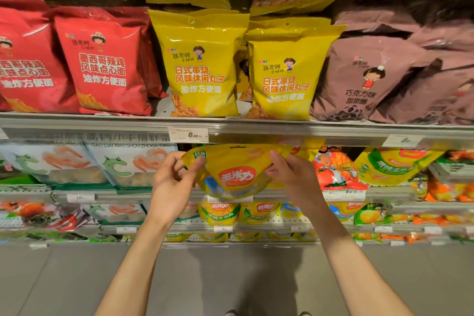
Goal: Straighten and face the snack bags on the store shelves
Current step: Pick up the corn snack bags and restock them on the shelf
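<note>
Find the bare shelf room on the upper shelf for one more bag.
A narrow strip of bare shelf shows between the red bags and the left yellow bag. Elsewhere it is crowded: the yellow and brown bags crowd together.

Both hands hold a yellow bag [237, 169] by its upper corners, left hand [172, 182], right hand [292, 177], under the shelf [102, 127] edge. Red bags [102, 64], yellow bags [202, 67], brown bags [369, 79] stand above.

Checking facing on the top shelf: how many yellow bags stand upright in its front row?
2. One yellow bag stands left of centre, beside the red bags; the other stands right of it, next to the brown bags. More yellow bags lie behind and above, partly hidden.
</note>
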Demonstrator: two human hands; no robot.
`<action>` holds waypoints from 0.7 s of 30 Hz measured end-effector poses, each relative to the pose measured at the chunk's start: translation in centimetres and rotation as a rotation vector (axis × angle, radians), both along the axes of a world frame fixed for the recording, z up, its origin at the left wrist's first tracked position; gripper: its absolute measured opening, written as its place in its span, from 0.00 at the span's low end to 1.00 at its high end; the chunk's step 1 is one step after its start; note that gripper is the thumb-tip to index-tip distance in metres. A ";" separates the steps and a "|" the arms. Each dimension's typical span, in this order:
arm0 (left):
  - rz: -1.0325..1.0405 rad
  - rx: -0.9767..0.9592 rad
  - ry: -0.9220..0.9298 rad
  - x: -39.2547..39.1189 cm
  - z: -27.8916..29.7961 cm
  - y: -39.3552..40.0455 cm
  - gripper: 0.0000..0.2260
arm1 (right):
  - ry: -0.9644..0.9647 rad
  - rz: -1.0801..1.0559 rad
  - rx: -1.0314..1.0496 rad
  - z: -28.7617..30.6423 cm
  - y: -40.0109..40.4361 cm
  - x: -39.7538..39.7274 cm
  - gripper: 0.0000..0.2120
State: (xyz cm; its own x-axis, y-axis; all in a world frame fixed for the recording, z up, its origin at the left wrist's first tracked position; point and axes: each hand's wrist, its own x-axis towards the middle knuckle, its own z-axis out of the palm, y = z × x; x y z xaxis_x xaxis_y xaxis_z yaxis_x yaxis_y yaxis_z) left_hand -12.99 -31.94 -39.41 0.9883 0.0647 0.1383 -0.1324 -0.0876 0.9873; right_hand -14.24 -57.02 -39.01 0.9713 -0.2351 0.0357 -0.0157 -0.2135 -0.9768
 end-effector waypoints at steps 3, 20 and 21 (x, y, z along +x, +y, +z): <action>-0.019 -0.040 -0.042 0.0 1.1 -1.8 0.09 | -0.071 -0.055 0.005 1.1 -1.6 -0.3 0.18; -0.422 0.205 0.148 -1.9 0.8 -19.2 0.12 | -0.094 -0.283 -0.008 4.9 -16.7 -5.3 0.21; -0.435 0.217 0.144 -2.1 0.7 -20.4 0.13 | -0.100 -0.284 0.002 4.8 -17.9 -5.4 0.21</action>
